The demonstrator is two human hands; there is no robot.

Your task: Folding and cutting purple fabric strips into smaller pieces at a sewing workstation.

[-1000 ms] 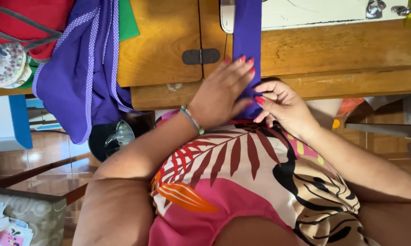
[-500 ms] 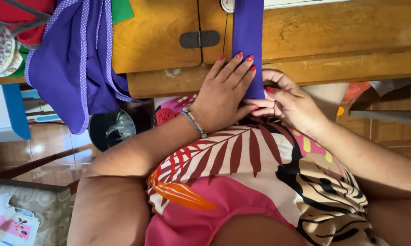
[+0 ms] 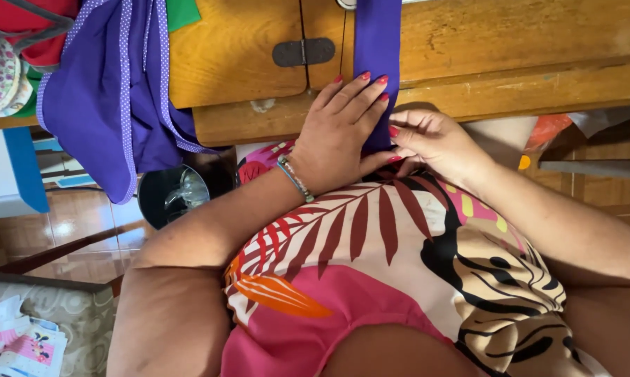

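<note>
Purple fabric strip hanging down over the front edge of the wooden tabletop, just right of the dark metal hinge. Left hand laid flat with fingers spread, pressing the strip's lower part against the tabletop edge, beaded bracelet at the wrist. Right hand just right of the strip's bottom end, fingers curled and apparently pinching that end, though the grip itself is hidden behind the left hand. Larger purple garment with dotted trim draped well left of the hinge. Leaf-patterned pink dress below both hands.
</note>
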